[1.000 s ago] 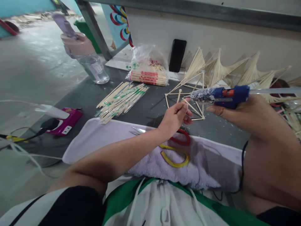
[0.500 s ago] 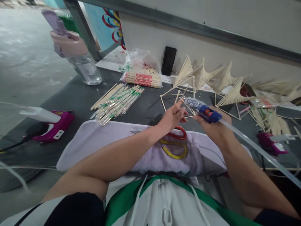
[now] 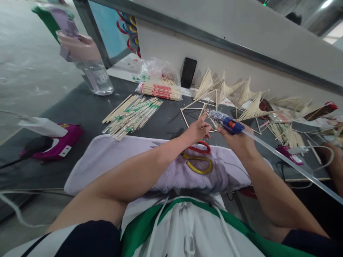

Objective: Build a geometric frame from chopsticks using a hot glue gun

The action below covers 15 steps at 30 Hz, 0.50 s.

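My right hand [image 3: 239, 142] grips a blue hot glue gun [image 3: 232, 125], its nozzle end wrapped in frayed pale material. From its back a long translucent glue stick [image 3: 284, 156] runs down to the right. My left hand [image 3: 197, 129] pinches a thin wooden stick [image 3: 202, 110] at a joint of an open stick frame [image 3: 184, 118] on the table. The gun's tip meets that spot, right by my left fingertips; the exact contact is too small to see. Below my left wrist, scissors [image 3: 200, 170] with red and yellow handles lie on a lilac cloth [image 3: 91, 160].
Wrapped chopsticks [image 3: 136, 116] and a bagged bundle [image 3: 160, 90] lie left. A water bottle [image 3: 98, 76], phone [image 3: 188, 72] and magenta power strip [image 3: 63, 142] stand around. Finished stick models [image 3: 222, 89] line the back. A co-worker's arm [image 3: 336, 164] shows at right.
My view has tilted and turned a little right, bringing in a co-worker's arm at the right edge. Both hands and the glue gun stay at the same joint.
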### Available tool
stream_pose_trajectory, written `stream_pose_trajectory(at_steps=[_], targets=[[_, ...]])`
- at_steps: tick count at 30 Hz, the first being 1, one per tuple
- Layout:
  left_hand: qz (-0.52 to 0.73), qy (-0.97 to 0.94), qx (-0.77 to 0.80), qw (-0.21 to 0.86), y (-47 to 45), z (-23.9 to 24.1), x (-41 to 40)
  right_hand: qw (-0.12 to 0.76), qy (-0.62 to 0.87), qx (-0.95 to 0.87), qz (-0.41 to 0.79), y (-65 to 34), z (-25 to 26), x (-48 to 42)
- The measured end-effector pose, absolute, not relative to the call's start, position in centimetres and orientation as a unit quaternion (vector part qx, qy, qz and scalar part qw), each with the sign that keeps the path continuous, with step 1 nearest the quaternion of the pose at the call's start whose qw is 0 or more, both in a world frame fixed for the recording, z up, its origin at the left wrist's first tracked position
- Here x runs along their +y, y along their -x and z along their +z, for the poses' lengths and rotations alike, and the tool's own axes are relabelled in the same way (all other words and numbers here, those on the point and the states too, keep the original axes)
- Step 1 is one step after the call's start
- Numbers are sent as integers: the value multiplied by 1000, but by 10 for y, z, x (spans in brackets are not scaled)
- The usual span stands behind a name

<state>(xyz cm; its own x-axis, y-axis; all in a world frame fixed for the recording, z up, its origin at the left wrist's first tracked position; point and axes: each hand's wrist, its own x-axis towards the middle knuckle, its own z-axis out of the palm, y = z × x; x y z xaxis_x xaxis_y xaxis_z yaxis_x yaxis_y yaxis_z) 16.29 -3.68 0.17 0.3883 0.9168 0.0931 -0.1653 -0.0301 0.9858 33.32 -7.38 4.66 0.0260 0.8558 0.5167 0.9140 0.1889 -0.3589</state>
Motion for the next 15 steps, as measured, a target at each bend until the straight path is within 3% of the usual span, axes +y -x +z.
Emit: stream_pose_trajectory(at_steps=[10,15], targets=[[434,-599,326,588,-161,2,-37,327,637,-697,-45,-335,46,-73],[437,-596,329,588,-164,-5,-32,267,634,-721,-81,-329,52,-78]])
